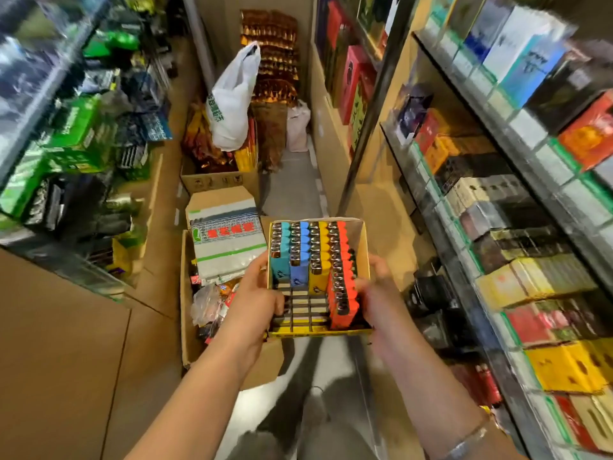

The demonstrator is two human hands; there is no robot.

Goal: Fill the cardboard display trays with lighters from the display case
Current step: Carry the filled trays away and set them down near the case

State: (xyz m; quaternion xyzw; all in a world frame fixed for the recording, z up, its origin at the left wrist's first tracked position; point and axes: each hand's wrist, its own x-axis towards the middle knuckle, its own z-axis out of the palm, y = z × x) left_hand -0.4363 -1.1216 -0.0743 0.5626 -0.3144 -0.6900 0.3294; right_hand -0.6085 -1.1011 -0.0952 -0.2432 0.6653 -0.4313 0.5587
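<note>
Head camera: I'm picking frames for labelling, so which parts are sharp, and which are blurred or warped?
Head view: the tray and its lighters are sharp at centre, held by the left hand and right hand; the shelves at right and the goods at left smear toward the edges, and the wide lens bends the lines there.

One camera only, worn on the person's head, wide-angle, looking forward and steeply down a narrow shop aisle. It sits close above the cardboard tray (pixel 363 260) at centre frame, both forearms rising from the bottom edge. Shelves (pixel 517 180) bend along the right side, blurred stock fills the upper left.
</note>
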